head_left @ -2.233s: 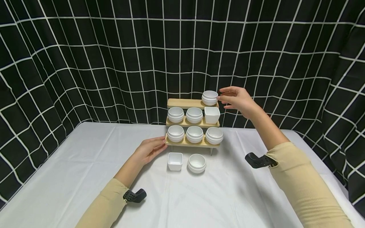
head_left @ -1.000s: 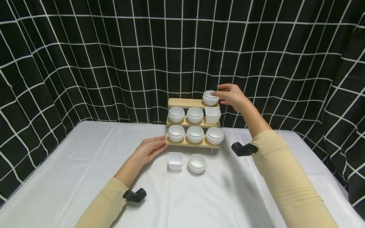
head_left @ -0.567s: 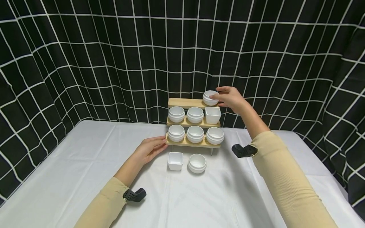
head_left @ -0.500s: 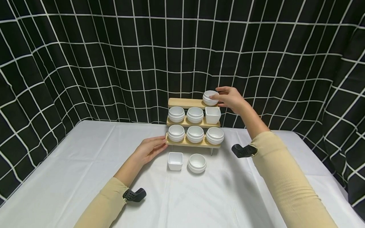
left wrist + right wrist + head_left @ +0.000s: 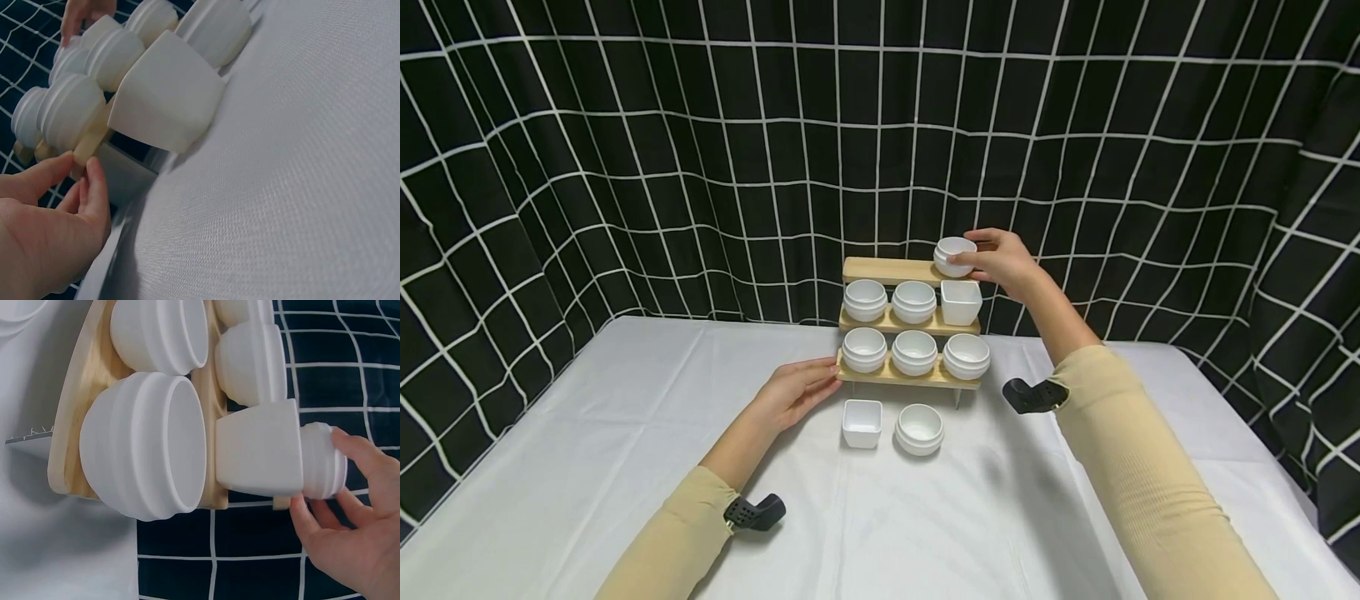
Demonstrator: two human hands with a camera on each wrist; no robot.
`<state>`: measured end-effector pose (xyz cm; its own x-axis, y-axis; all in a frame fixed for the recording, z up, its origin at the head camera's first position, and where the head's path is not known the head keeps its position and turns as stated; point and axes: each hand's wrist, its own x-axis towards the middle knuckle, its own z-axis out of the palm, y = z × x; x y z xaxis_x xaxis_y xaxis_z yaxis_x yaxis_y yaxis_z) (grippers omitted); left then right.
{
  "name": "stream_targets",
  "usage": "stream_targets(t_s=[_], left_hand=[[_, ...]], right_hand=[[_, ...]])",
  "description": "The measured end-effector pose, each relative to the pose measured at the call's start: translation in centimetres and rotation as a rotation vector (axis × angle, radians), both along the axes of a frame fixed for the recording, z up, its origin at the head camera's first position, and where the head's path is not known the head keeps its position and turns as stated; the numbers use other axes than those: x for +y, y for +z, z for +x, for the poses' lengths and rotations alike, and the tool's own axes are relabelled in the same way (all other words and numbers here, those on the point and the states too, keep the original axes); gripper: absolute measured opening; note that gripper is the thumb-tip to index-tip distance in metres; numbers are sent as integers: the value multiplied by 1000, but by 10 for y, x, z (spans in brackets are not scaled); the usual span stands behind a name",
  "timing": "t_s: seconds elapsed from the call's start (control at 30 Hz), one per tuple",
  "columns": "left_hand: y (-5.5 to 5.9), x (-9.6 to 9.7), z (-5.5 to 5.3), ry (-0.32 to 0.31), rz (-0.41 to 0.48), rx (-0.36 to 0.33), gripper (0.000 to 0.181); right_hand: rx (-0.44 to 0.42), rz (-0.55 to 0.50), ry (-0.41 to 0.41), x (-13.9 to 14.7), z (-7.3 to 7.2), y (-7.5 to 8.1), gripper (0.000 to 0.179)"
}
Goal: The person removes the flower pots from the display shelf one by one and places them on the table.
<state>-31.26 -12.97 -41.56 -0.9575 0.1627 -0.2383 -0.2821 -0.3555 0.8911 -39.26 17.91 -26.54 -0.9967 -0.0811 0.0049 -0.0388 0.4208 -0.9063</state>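
Note:
A three-tier wooden stand holds small white bowls. My right hand grips the round white bowl at the right end of the top tier, thumb over its near side. In the right wrist view that bowl is partly hidden behind a square white bowl. My left hand pinches the left end of the lowest tier between thumb and fingers, as the left wrist view shows on the light wooden board.
Two round bowls and the square one fill the middle tier; three round bowls, one of them at the right end, fill the lowest. On the white tablecloth in front stand a square bowl and a round bowl. Black gridded curtain hangs behind.
My right hand has moved left from beside the top bowl, and its thumb and fingers have come round it. My left hand has stayed at the stand's lowest tier.

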Motion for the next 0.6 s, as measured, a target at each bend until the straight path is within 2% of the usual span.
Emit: stream_targets(t_s=[0.6], left_hand=[[0, 0, 0, -5, 16, 2, 48]], right_hand=[[43, 63, -33, -4, -4, -4, 70]])
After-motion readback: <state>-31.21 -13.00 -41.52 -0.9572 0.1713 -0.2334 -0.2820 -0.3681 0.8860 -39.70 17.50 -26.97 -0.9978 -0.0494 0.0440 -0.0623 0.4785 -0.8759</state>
